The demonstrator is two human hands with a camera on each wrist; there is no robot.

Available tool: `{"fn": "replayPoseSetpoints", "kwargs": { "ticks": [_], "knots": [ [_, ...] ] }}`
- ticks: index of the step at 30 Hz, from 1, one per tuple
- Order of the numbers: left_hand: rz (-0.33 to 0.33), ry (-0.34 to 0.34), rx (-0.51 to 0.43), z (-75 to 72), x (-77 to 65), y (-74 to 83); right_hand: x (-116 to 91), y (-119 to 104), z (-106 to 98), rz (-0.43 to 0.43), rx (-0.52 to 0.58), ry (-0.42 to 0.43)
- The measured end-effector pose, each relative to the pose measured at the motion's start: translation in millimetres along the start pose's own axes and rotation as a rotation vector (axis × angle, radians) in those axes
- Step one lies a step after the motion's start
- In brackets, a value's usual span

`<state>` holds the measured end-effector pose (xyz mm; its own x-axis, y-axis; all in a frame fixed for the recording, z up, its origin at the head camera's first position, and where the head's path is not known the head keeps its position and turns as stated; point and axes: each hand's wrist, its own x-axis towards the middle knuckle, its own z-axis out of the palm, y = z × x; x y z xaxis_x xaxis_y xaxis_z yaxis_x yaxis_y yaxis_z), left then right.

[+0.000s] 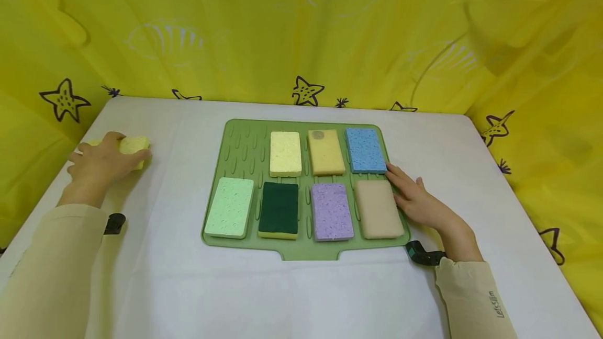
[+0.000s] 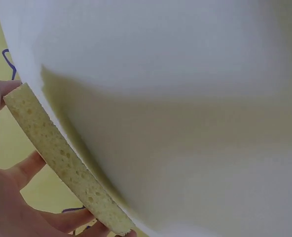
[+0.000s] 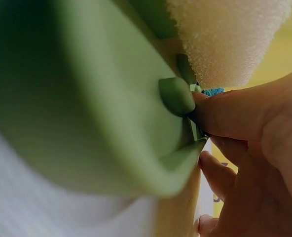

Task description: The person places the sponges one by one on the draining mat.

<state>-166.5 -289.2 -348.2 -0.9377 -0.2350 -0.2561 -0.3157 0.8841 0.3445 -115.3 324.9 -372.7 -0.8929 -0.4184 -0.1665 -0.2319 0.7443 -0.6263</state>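
My left hand grips a pale yellow sponge at the table's left side. In the left wrist view the sponge lies between the thumb and the spread fingers, above the white cloth. At the right edge of a ridged green mat is my right hand. Its thumb lies over the mat's rim beside a raised ridge, and the other fingers are lower, along the outer side. A beige sponge and a blue sponge lie closest to this hand.
Also on the mat are a yellow sponge, a tan sponge with a dark spot, a mint sponge, a dark green scouring sponge and a purple sponge. A yellow patterned curtain surrounds the white table.
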Motion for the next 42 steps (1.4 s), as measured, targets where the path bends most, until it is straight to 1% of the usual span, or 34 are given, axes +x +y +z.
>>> {"fn": "replayPoseSetpoints", "kwargs": {
  "ticks": [4,9,13,19,24,34,42],
  "knots": [
    [0.015,0.004,-0.027,-1.2,-0.7,5.0,-0.3,-0.4,0.3,-0.002,0.000,0.006],
    [0.044,0.009,-0.034,-1.8,-0.5,10.9,-1.0,-0.3,1.0,0.000,0.003,0.007],
    [0.066,0.029,-0.046,-1.3,-1.2,15.9,-0.4,-0.8,0.9,-0.003,0.001,0.007],
    [0.104,0.048,-0.054,0.9,-2.0,31.5,0.6,0.7,1.0,-0.006,0.002,0.010],
    [0.158,0.064,-0.044,3.5,-4.2,46.4,-0.4,1.3,1.4,0.003,0.008,0.004],
    [0.238,0.022,-0.043,13.9,-4.2,66.0,0.3,2.4,1.8,0.007,0.001,0.001],
    [0.366,0.000,0.028,23.3,-5.6,86.6,-0.4,2.5,1.5,0.011,-0.005,0.002]
  ]
}}
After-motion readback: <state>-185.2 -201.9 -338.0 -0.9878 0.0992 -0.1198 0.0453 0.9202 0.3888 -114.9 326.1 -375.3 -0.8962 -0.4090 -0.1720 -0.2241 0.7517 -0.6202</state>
